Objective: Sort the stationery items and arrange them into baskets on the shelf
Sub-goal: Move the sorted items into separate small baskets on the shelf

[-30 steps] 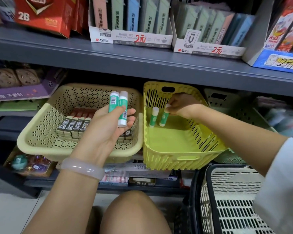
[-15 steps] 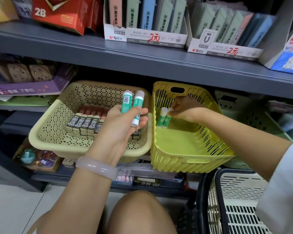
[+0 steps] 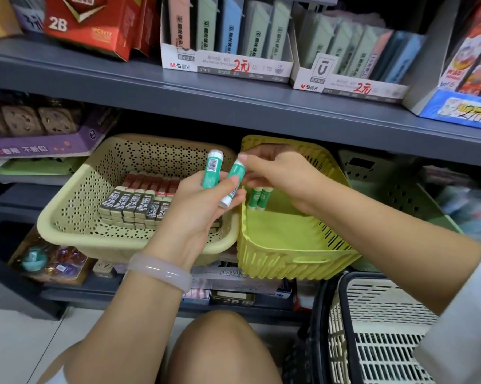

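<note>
Nearest the camera, a bare knee (image 3: 217, 347) sits above a pale tiled floor (image 3: 17, 345). To the right stands a black-rimmed shopping basket (image 3: 372, 328) with a cream slatted wall.

The left hand (image 3: 197, 206), with a pale bangle (image 3: 159, 270) on its wrist, is closed round two green glue sticks. The left glue stick (image 3: 212, 173) stands upright with its barcode facing the camera. The right glue stick (image 3: 233, 184) leans to the right. The right hand (image 3: 278, 173) pinches the upper end of that leaning stick between thumb and fingers; a white sleeve (image 3: 461, 314) covers its arm at the frame edge.

Behind the hands, two baskets sit side by side, touching, on the lower grey shelf (image 3: 100, 295). The beige basket (image 3: 75, 217), perforated with small holes, holds rows of 2B lead boxes (image 3: 131, 203) laid flat. The yellow basket (image 3: 289, 256), with slotted walls, holds two more glue sticks (image 3: 258, 198) standing upright against its back left corner. Beneath the baskets lie flat packets, too shadowed to identify. A green basket (image 3: 400, 195) sits partly hidden to the right.

Farther back, the upper grey shelf (image 3: 233, 106) carries a red 2B carton (image 3: 89, 23), two white display trays (image 3: 228, 65) of pastel cases with handwritten red price marks, and a blue-edged box (image 3: 461, 106) at right. A purple display box (image 3: 39, 142) occupies the left compartment below.
</note>
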A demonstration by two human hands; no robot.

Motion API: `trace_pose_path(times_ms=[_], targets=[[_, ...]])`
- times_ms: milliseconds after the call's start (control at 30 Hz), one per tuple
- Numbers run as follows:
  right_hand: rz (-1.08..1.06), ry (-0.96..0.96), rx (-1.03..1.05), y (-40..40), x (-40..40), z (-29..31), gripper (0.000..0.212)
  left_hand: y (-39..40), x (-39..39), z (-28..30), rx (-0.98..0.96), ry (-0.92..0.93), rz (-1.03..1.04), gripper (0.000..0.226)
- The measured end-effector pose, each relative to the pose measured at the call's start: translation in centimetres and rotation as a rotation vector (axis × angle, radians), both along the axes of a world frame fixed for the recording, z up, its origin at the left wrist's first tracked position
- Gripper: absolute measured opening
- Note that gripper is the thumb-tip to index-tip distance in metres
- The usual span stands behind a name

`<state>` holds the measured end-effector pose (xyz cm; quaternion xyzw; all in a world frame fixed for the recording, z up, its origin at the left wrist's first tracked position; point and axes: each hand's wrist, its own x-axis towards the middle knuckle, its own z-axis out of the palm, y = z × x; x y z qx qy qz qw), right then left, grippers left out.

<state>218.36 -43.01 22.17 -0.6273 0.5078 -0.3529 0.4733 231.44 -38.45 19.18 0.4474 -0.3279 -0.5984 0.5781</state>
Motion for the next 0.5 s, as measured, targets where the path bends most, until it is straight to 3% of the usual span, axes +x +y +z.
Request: trace_pose_path(times_ms=[133, 233, 300, 400, 500], targets=[[-0.107, -0.189, 0.088, -0.5, -1.2, -0.1, 0.010, 0.1, 0.2, -0.1, 0.025, -0.040, 0.024, 0.008], [-0.211, -0.105, 0.035, -1.3, -3.5, -0.1, 0.008, 0.0, 0.7, -0.2, 0.045, -0.124, 0.060, 0.007], [-0.220, 0.184, -0.051, -2.1, -5.0, -0.2, 0.010, -0.1, 0.9, -0.4, 0.046, -0.168, 0.065, 0.012], [-0.103, 0.810, -0.134, -3.1, -6.0, -0.8, 0.013, -0.2, 0.8, -0.2, 0.069, -0.107, 0.060, 0.023], [-0.065, 1.064, -0.135, -3.8, -5.9, -2.0, 0.024, -0.3, 0.8, 0.1, 0.084, -0.041, 0.053, 0.026]])
